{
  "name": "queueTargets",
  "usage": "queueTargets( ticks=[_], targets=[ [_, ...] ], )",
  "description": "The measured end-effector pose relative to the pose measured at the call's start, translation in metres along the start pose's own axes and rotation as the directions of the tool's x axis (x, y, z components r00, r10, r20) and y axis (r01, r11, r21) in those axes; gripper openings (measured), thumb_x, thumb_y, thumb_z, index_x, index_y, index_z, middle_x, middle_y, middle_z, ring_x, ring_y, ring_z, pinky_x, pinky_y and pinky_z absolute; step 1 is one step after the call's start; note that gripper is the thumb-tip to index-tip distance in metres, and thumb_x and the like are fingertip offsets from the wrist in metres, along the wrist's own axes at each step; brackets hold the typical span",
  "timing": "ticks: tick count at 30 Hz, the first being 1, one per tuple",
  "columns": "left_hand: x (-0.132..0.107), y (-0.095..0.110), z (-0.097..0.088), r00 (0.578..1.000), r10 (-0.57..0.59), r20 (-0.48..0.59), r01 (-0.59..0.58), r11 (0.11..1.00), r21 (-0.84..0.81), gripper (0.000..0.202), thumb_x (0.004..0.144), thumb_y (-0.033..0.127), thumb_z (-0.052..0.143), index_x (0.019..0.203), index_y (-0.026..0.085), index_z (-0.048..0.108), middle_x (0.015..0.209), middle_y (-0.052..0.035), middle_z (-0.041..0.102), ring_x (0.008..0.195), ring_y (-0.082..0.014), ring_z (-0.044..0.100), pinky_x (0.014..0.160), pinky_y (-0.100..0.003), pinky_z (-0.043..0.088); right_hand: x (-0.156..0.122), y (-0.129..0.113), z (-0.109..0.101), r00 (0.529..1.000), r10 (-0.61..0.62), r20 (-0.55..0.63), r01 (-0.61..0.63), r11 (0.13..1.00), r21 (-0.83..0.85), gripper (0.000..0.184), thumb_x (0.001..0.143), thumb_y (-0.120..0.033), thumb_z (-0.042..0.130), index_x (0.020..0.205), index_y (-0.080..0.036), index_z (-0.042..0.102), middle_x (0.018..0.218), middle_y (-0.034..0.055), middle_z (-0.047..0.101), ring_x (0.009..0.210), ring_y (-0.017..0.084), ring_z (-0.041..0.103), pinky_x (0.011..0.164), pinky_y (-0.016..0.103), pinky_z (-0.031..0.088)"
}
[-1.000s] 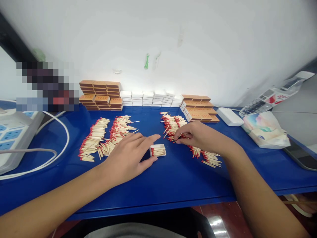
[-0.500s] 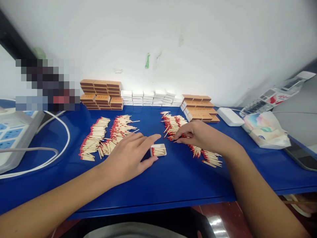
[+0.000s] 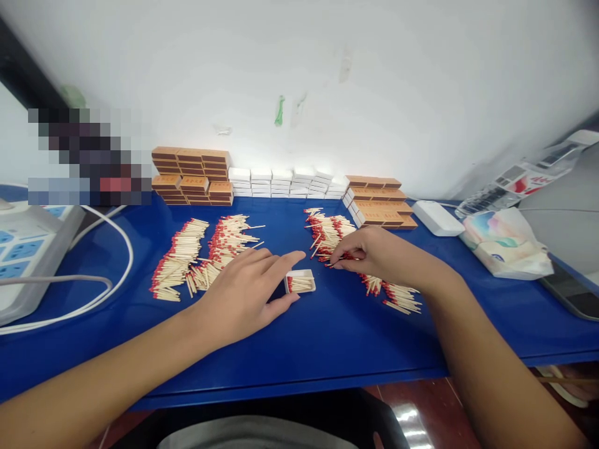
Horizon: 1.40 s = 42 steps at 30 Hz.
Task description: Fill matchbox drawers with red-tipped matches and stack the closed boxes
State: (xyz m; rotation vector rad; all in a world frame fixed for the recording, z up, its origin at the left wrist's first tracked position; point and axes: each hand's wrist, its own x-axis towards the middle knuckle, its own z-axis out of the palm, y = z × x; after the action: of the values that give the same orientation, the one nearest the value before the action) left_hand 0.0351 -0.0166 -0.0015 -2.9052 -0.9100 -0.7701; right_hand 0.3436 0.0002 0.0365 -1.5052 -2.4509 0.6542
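A small white matchbox tray (image 3: 310,289) with red-tipped matches (image 3: 299,284) inside rests on the blue table. My left hand (image 3: 248,284) is beside the tray's left end, thumb and index finger spread around it; the thumb is close to the near edge and the index finger stands off the far edge. My right hand (image 3: 367,252) is at the right-hand match pile (image 3: 327,234), its thumb and fingertips pinched on a match (image 3: 331,265). The palm hides part of that pile. More matches (image 3: 180,259) lie in heaps left of my left hand.
Along the wall stand brown matchbox covers (image 3: 191,162), white trays (image 3: 271,181) and more matchboxes (image 3: 379,206). A power strip (image 3: 42,262) with white cables is at the left. On the right are a white box (image 3: 437,218), a tissue pack (image 3: 505,243) and a plastic bottle (image 3: 510,184).
My right fingertips have closed slightly at the edge of the right pile, where a match now shows between them. The left hand and the tray have hardly moved.
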Motion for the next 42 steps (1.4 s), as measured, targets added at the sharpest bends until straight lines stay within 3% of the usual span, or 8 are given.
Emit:
queueTargets(
  ticks=[5,10,14,18,21,24,32,42],
  targets=[
    [-0.001,-0.001,0.001,1.0,0.013,-0.008,-0.012,1.0,0.006,0.058,0.103,0.036,0.075,0.153,0.018,0.052,0.101,-0.0039,0.079,0.097,-0.0281,0.075,0.094,-0.046,0.061,0.001,-0.002,0.0,0.999,0.048,0.024,-0.047,0.998,-0.038,0.02,0.097,-0.039,0.073,0.088,-0.022,0.081,0.074,0.0019,0.073,0.061,0.016,0.058,0.061,0.032,0.04],
    [0.0,-0.001,0.001,1.0,0.0,0.002,0.0,1.0,0.001,0.058,0.102,0.036,0.076,0.153,0.019,0.052,0.106,-0.0047,0.081,0.1,-0.0287,0.075,0.095,-0.047,0.06,0.003,-0.011,0.002,0.998,0.037,0.053,-0.033,0.997,-0.067,0.027,0.102,-0.04,0.065,0.085,-0.021,0.076,0.066,-0.0019,0.059,0.058,0.014,0.046,0.059,0.031,0.031],
    [0.0,0.0,0.001,1.0,-0.007,0.016,0.007,1.0,0.002,0.058,0.103,0.037,0.074,0.154,0.019,0.052,0.111,-0.0057,0.082,0.101,-0.0288,0.075,0.095,-0.047,0.06,0.001,-0.027,0.006,0.998,-0.057,-0.038,0.058,0.998,0.037,0.029,0.102,-0.045,0.067,0.09,-0.022,0.078,0.062,-0.0063,0.044,0.057,0.012,0.038,0.059,0.03,0.028],
    [-0.001,-0.001,0.003,1.0,-0.015,0.015,0.015,1.0,0.001,0.057,0.104,0.038,0.072,0.153,0.019,0.052,0.11,-0.0058,0.082,0.1,-0.0285,0.075,0.094,-0.047,0.06,0.0,-0.046,0.016,0.993,-0.079,-0.086,0.09,0.987,0.131,0.017,0.1,-0.036,0.071,0.093,-0.022,0.079,0.063,-0.0079,0.039,0.057,0.011,0.037,0.058,0.029,0.027],
    [-0.002,-0.002,0.004,1.0,-0.003,0.005,0.003,1.0,-0.002,0.056,0.104,0.038,0.073,0.152,0.019,0.052,0.111,-0.0057,0.082,0.101,-0.0284,0.075,0.096,-0.047,0.06,0.002,-0.056,0.025,0.993,-0.082,-0.084,0.09,0.992,0.091,0.013,0.1,-0.028,0.069,0.094,-0.02,0.079,0.062,-0.0077,0.04,0.058,0.011,0.039,0.059,0.029,0.027],
    [-0.001,-0.002,0.004,1.0,0.002,-0.008,-0.002,1.0,-0.003,0.056,0.103,0.037,0.074,0.151,0.019,0.053,0.112,-0.0056,0.082,0.101,-0.0284,0.075,0.096,-0.047,0.06,0.005,-0.057,0.029,0.994,-0.073,-0.082,0.078,0.996,0.051,0.015,0.102,-0.03,0.068,0.102,-0.02,0.079,0.063,-0.0075,0.043,0.058,0.012,0.041,0.06,0.029,0.028],
    [0.0,0.0,0.0,1.0,-0.02,-0.011,0.02,1.0,0.012,0.056,0.101,0.035,0.077,0.151,0.019,0.056,0.103,-0.0055,0.08,0.101,-0.029,0.076,0.096,-0.045,0.06,-0.002,-0.02,0.003,0.959,-0.013,-0.282,-0.013,0.996,-0.09,0.027,0.104,-0.042,0.063,0.095,-0.023,0.079,0.061,-0.0036,0.05,0.057,0.014,0.042,0.061,0.032,0.029],
    [0.0,0.002,0.0,1.0,-0.012,-0.011,0.012,1.0,0.006,0.056,0.102,0.035,0.076,0.151,0.018,0.056,0.1,-0.0046,0.079,0.098,-0.0286,0.075,0.098,-0.047,0.06,0.001,-0.008,-0.002,0.996,0.073,-0.04,-0.077,0.993,-0.09,0.018,0.094,-0.033,0.07,0.097,-0.024,0.086,0.082,0.0031,0.078,0.069,0.018,0.063,0.067,0.032,0.043]
  ],
)
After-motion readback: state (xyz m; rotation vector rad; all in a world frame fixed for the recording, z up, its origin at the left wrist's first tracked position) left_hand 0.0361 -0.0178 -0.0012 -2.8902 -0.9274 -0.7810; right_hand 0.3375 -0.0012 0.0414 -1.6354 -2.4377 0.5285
